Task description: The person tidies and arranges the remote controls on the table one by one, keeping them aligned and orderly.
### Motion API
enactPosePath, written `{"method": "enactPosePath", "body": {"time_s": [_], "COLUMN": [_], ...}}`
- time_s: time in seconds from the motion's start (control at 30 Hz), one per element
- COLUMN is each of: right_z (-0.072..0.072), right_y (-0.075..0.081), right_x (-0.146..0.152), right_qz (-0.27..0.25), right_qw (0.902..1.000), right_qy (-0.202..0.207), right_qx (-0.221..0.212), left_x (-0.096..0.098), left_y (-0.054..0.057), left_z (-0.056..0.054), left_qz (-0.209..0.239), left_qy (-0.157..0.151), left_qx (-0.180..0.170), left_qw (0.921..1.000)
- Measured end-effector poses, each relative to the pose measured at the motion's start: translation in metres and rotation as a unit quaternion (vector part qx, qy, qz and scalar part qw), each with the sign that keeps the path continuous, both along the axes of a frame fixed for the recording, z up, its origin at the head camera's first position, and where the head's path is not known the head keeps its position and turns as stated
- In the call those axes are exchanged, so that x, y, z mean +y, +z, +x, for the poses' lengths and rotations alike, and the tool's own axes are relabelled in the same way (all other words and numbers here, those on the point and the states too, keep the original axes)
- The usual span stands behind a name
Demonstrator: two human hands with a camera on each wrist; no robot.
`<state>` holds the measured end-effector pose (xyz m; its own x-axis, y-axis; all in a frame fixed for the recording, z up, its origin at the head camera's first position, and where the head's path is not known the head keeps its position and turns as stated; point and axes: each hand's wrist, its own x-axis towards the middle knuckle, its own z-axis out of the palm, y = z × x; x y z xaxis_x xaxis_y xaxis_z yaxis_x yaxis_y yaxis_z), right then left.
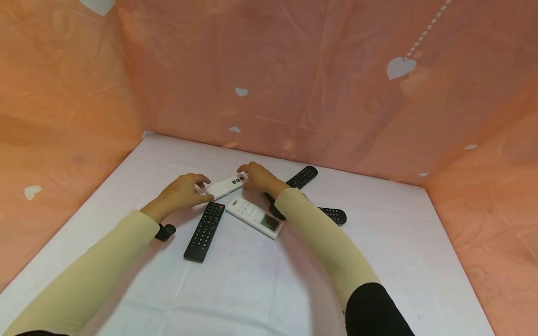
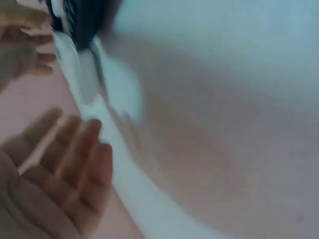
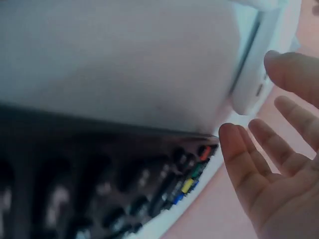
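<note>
A slim white remote control point(image 1: 226, 187) with a few dark buttons lies between both hands at the back of the table. My left hand point(image 1: 183, 192) is at its left end, thumb and fingers spread apart. In the left wrist view the fingers of that hand point(image 2: 60, 174) are extended, short of the white remote point(image 2: 82, 74). My right hand point(image 1: 258, 178) is around the right end. In the right wrist view its fingers are spread and the thumb overlaps the white remote point(image 3: 254, 64); contact is unclear. A white remote with a screen point(image 1: 254, 218) lies just in front.
A long black remote point(image 1: 204, 232) lies in front of the left hand. Two more black remotes point(image 1: 303, 177) lie to the right, partly hidden by the right sleeve point(image 1: 323, 238). Orange cloth walls point(image 1: 294, 93) with hearts enclose the white table point(image 1: 235, 289).
</note>
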<state>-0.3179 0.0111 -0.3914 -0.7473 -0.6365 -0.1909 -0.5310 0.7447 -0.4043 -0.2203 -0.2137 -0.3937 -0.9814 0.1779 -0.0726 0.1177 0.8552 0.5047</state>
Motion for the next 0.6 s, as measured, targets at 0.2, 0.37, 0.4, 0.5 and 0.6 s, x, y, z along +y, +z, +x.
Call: {"method": "enactPosePath", "body": {"time_s": [0.2, 0.37, 0.4, 0.5, 0.6], "right_z": [0.000, 0.001, 0.000, 0.000, 0.000], "right_y": [-0.006, -0.008, -0.008, -0.008, -0.007], "right_x": [-0.003, -0.005, -0.005, -0.004, -0.004], "right_qz": [0.024, 0.024, 0.023, 0.021, 0.018], "right_qw": [0.9994, 0.9993, 0.9994, 0.9994, 0.9994], "right_qy": [-0.010, -0.015, -0.014, -0.009, -0.006], "right_qx": [0.025, 0.023, 0.023, 0.027, 0.029], "left_x": [-0.001, 0.002, 0.003, 0.005, 0.007], "left_y": [-0.008, -0.011, -0.011, -0.011, -0.010], "left_z": [-0.013, -0.016, -0.016, -0.016, -0.016], "left_qz": [0.025, 0.021, 0.022, 0.027, 0.031], "left_qy": [-0.019, -0.022, -0.023, -0.022, -0.019], "left_qx": [-0.027, -0.034, -0.033, -0.032, -0.037], "left_qw": [0.9991, 0.9990, 0.9990, 0.9989, 0.9987]}}
